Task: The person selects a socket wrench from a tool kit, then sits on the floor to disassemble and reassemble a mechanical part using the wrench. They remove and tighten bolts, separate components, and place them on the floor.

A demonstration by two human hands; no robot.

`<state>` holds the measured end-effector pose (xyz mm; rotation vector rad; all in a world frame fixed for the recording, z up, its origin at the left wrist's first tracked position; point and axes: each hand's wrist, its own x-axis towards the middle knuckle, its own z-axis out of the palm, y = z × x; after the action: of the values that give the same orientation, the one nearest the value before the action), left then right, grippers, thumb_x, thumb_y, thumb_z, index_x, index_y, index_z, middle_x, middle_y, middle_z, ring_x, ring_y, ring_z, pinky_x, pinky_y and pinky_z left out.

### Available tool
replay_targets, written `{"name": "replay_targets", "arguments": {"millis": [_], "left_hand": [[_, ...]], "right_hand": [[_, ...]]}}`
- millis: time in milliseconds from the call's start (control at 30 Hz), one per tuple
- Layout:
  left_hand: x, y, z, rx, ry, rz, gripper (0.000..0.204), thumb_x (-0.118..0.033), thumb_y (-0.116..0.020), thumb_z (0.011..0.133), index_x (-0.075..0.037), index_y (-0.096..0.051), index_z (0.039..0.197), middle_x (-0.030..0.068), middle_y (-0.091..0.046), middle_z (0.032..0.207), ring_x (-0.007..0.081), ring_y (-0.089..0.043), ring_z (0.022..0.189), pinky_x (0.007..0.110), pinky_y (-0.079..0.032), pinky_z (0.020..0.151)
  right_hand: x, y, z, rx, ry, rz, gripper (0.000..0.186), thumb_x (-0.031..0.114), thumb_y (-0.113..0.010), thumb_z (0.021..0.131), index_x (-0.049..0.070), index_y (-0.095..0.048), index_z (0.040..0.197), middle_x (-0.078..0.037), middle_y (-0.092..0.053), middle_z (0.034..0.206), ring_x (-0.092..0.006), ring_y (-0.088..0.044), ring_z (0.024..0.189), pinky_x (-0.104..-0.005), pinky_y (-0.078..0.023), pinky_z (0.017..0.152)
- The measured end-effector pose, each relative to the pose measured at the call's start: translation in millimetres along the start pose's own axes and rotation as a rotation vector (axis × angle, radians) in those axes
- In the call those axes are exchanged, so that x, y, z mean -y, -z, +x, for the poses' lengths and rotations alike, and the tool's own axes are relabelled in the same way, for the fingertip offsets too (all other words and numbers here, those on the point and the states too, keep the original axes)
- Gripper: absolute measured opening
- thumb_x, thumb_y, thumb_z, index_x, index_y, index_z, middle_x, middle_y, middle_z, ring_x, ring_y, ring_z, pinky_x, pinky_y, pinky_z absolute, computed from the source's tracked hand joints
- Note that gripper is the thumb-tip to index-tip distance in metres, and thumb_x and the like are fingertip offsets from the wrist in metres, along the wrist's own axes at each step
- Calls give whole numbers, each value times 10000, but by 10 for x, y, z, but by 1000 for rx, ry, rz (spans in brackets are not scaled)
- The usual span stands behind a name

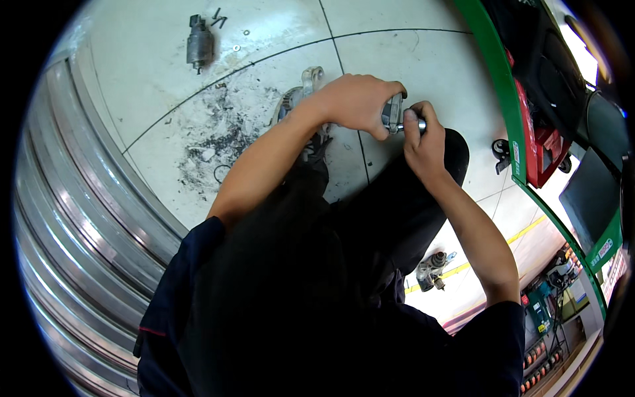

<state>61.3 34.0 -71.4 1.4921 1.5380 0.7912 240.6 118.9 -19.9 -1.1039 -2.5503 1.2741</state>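
Observation:
My left hand (357,104) is closed on a small grey metal part (393,111), its thumb and fingers curled round the near end. My right hand (425,142) grips a silver cylindrical tool (421,124) that meets the lower side of that part; whether it is seated in it I cannot tell. A cast metal housing (312,78) lies on the floor behind my left wrist, partly hidden. Left of it, dark flaky debris (221,142) is spread on the tiles. Higher up lie a grey cylindrical motor-like part (199,45), small bolts (218,18) and washers (237,48).
Ribbed silver metal panels (73,185) line the left side. At the right are a green-edged frame (503,106), a red bin (544,155) and a black caster (501,151). Another metal assembly (433,270) lies beside my knee. A shelf with tool cases (541,311) stands lower right.

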Motion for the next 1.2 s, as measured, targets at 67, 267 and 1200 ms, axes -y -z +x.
{"name": "replay_targets", "arguments": {"millis": [67,267,1200], "left_hand": [[-83,256,4,145,75,-162,709,-254,-798,624,-28,-600,1266,188,-719,975,333,-702,877,411,-560,794],[75,414,120,455,-66,-375,668,-179,-823,625,4,-619,1234,137,-724,988,234,-675,902,346,-526,833],[-26,253,86,36,185,-76,750,-300,-793,656,-61,-556,1326,233,-690,1102,425,-654,1046,462,-528,887]], "right_hand": [[-4,-18,-14,26,116,-22,214,179,-697,929,19,-568,987,-184,-656,894,-397,-645,791,-443,-516,690],[55,351,420,381,853,-414,284,149,-746,778,68,-591,1002,-105,-603,957,-328,-583,811,-429,-491,688],[-167,-199,380,199,-142,-142,316,257,-587,954,-27,-687,1049,-274,-699,958,-405,-694,932,-474,-543,811]]}}
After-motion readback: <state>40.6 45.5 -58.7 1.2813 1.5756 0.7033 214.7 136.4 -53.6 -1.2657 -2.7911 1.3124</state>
